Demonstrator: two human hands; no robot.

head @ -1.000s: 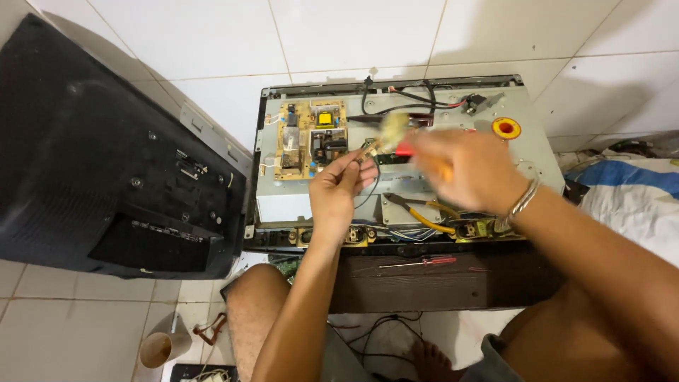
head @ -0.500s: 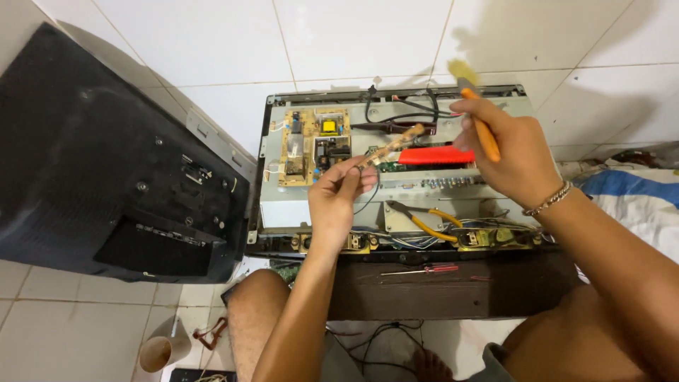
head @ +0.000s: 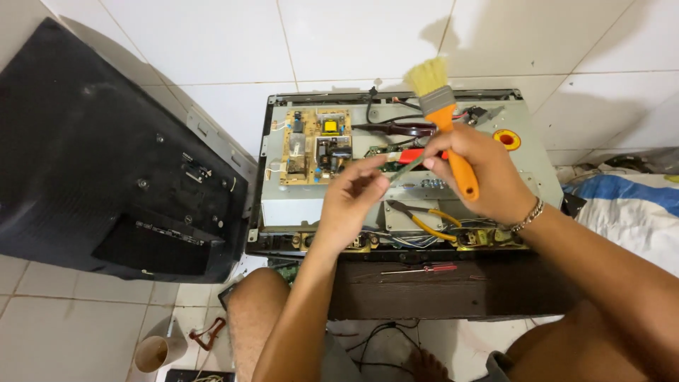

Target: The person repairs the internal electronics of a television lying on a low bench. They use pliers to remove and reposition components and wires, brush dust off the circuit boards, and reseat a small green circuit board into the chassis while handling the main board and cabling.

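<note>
Raised since half a second ago, the paintbrush (head: 447, 124) now stands nearly upright, bristles toward 12 o'clock, orange handle running down to 5 o'clock inside the closed right hand (head: 481, 173). The left hand (head: 351, 201) pinches one end of a small green circuit strip (head: 407, 168), its long axis pointing toward 2 o'clock, above the opened television chassis (head: 527, 152).

Right hand (head: 488, 177) grips an orange-handled paintbrush (head: 442, 113), bristles pointing to 12 o'clock. Left hand (head: 353, 201) pinches a thin strip (head: 407, 168) — its far end meets the right fingers. Below them an opened TV chassis (head: 523, 152), tan circuit board (head: 315, 145) at 10 o'clock. Black back cover (head: 106, 163) leans at 9 o'clock.
</note>
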